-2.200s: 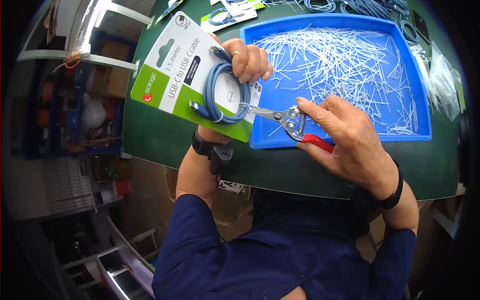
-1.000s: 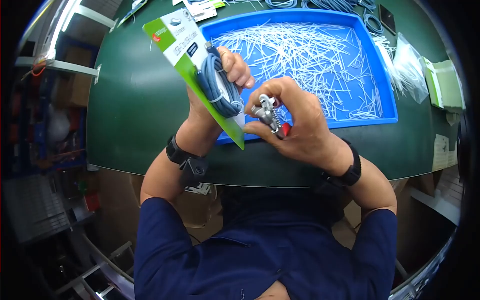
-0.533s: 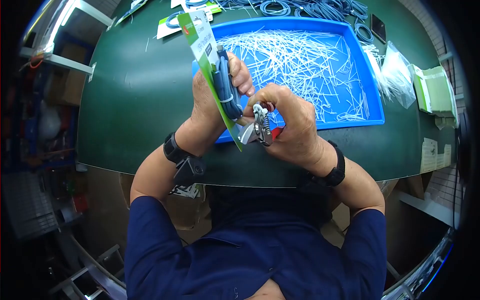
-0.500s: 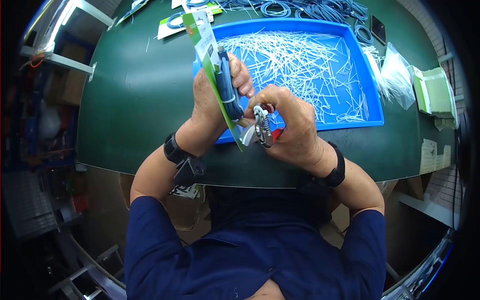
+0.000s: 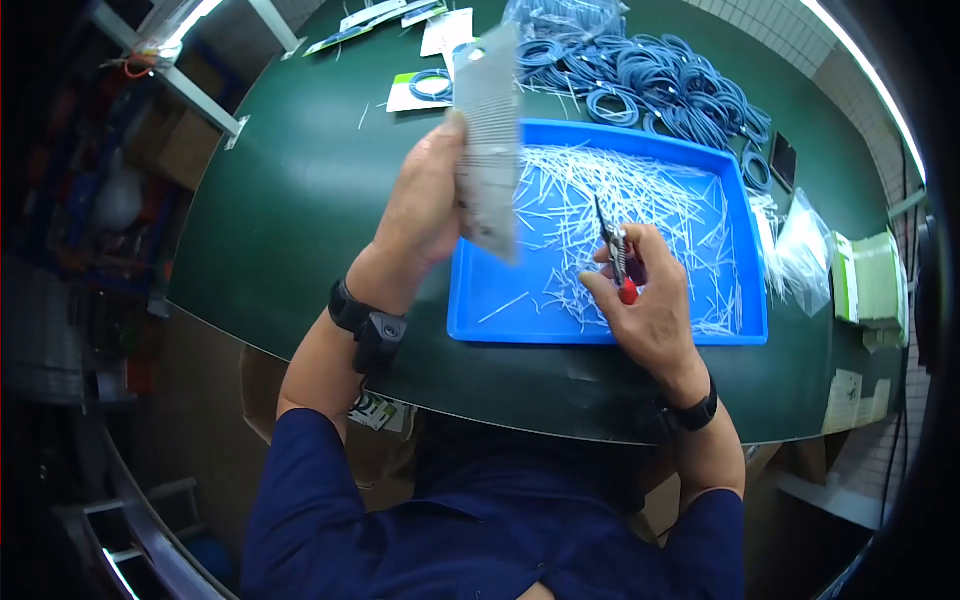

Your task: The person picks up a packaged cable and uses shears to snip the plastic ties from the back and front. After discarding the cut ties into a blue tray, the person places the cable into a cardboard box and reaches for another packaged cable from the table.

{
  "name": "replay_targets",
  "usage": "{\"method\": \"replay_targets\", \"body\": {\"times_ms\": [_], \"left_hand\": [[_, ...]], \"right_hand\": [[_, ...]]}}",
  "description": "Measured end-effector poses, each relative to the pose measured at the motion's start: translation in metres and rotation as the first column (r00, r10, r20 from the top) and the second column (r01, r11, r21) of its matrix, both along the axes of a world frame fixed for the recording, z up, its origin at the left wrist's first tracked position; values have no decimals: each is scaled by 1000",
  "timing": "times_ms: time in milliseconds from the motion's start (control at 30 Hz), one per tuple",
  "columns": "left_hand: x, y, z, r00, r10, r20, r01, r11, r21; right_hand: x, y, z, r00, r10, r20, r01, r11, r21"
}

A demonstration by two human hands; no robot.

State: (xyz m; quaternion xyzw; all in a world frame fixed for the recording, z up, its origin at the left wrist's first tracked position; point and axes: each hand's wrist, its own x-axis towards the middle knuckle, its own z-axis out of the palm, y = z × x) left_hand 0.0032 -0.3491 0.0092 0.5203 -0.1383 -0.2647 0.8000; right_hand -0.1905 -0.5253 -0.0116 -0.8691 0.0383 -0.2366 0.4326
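View from above of a person in a dark blue top, seated at a dark green tabletop [image 5: 300, 200]. The left hand [image 5: 425, 200] is raised over the left end of a blue tray [image 5: 600, 336], its fingers clamped on the edge of a packaging card [image 5: 490, 140]. The card stands nearly upright, well clear of the tray floor, and shows as a blurred grey face. The right hand [image 5: 650, 300] hovers over the middle of the tray, its fingers wrapped round a pair of snips [image 5: 615, 250] with a red grip. The metal tips of the snips point away from the person; whether the blades are parted cannot be told. The card and the snips are apart. The tray floor is strewn with thin white ties [image 5: 650, 200], thickest toward the far side. Beyond the tray lies a heap of coiled blue cables [image 5: 660, 90]. To the far left of the heap is a carded cable [image 5: 425, 90], lying flat. Clear plastic bags [image 5: 805, 250] sit just right of the tray. Each wrist wears a dark band, and the left band [image 5: 365, 320] carries a small black device.
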Motion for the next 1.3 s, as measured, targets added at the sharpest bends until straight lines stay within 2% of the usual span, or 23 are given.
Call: {"method": "replay_targets", "body": {"times_ms": [33,133,200,300,400,433,533,767,833,900,933,1000,1100,1167,1233,1300], "left_hand": [[-2,1,2,1000,11,1,-11,1000,-6],[-6,1,5,979,-122,-163,92,979,-181],[-5,3,7,972,-150,-180,109,970,-216],[-2,9,7,955,-204,-213,142,951,-274],[-1,14,7,901,-370,-225,249,868,-429],[1,15,5,903,-365,-225,245,870,-428],[5,17,-2,807,-554,-206,335,716,-612],[4,18,0,794,-582,-177,355,680,-642],[1,15,2,789,-592,-167,364,668,-649],[-8,10,11,917,-344,-201,232,871,-433],[-12,8,14,959,-211,-190,144,938,-315],[-16,5,12,962,-209,-176,150,942,-300],[-22,3,8,971,-194,-142,152,953,-260],[-25,1,-1,986,-162,-31,155,975,-161],[-31,-2,-6,988,-156,20,157,982,-104],[-37,-6,-9,991,-22,129,37,993,-109]], "right_hand": [[-2,-2,-1,999,-17,-33,16,1000,-5],[-2,-4,-1,997,-26,-76,28,999,21],[-1,-4,-1,996,-17,-89,26,994,103],[0,-5,-5,997,5,-83,6,992,129],[0,-6,-5,996,24,-83,-12,990,141],[-1,-6,-5,996,27,-89,-14,990,141],[0,-5,-6,995,29,-95,-15,990,143],[-3,-8,-3,989,54,-137,-36,991,129],[-4,-11,-1,989,24,-146,-14,997,73],[-5,-13,2,988,2,-153,4,999,42],[-5,-12,5,995,-23,-101,21,1000,-17],[-6,-8,10,998,-63,6,64,989,-131],[-6,6,24,998,-57,24,60,984,-165],[-5,13,24,998,-58,31,63,982,-177],[-5,19,22,998,46,46,-37,981,-189],[-6,22,18,995,91,52,-80,980,-184]]}}
